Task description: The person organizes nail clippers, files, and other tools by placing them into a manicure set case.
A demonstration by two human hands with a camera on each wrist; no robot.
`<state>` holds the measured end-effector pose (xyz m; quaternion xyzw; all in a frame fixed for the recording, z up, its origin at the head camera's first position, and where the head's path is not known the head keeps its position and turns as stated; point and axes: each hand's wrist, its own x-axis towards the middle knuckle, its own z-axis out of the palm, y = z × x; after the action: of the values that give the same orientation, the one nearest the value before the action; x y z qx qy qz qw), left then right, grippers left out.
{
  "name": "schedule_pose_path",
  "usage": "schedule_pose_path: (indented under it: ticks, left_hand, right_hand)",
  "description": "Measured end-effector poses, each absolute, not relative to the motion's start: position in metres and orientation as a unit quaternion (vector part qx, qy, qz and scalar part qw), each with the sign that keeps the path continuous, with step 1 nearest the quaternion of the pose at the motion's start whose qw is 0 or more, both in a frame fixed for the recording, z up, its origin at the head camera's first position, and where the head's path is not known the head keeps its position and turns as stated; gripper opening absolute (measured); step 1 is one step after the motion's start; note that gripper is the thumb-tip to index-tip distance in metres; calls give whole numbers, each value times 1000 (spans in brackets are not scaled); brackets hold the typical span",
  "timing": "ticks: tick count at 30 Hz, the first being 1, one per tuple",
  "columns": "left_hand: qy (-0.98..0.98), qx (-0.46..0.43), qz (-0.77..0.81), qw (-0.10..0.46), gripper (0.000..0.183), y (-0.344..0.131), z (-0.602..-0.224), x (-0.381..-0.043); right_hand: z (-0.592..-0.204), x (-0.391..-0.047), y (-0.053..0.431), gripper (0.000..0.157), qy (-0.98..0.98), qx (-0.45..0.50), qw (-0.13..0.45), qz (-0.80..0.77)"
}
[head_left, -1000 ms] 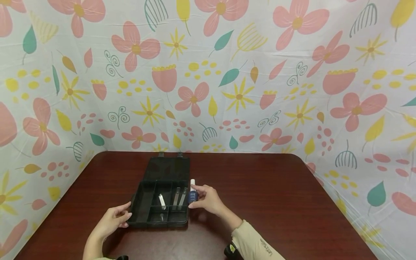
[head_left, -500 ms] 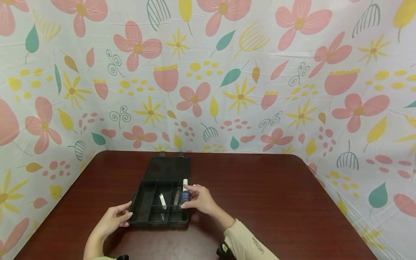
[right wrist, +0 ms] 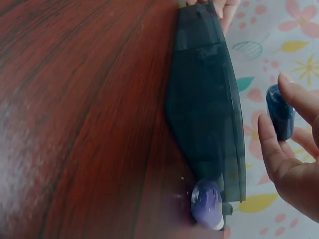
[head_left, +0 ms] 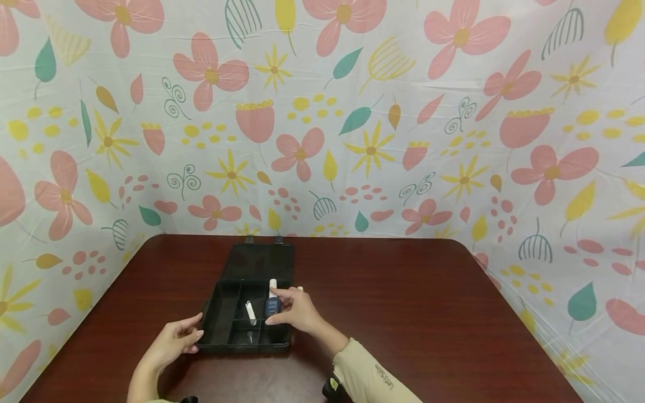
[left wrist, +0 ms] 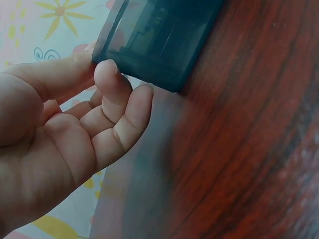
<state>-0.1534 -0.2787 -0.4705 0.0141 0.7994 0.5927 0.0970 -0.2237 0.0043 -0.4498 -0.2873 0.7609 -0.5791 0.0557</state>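
Over the right side of an open black compartment box (head_left: 216,313), my right hand (head_left: 299,310) pinches a dark blue nail polish bottle (head_left: 272,306) with a white cap. In the right wrist view, the blue bottle (right wrist: 280,112) sits between thumb and fingers, above the box wall (right wrist: 209,99). My left hand (head_left: 168,341) holds the box's near left corner; in the left wrist view its fingertips (left wrist: 107,69) are right at the box edge. Silver nail clippers (head_left: 250,312) lie in a middle compartment. The bottle and right hand hide the compartment to their right.
A purple bottle (right wrist: 207,204) stands beside the box's right wall, mostly behind my right hand in the head view. The box lid (head_left: 259,262) lies folded back on the brown table (head_left: 403,313). A flowered cloth (head_left: 322,140) hangs behind the table.
My right hand has carried the blue nail polish bottle left, from beside the box to over its compartments, covering two flat metal strips. The left hand has stayed at the corner.
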Motion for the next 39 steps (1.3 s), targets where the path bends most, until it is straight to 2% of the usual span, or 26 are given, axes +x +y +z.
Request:
schedule_pose_path:
  ticks: [15,29,39]
  left_hand:
    - [797,6,597,96,54,-281,-472,-154]
    - [801,-3,591,96,57,-279,-470,-154]
    - [808,-10,583,81,53,-276,-470,-153]
  right_hand:
    - [-451,-223,-23,57,766,-297,44,-569]
    - [-449,-227,-48,49,794,-313,1,-521]
    - [-457,-230,-70,47,814,-288,-35,-504]
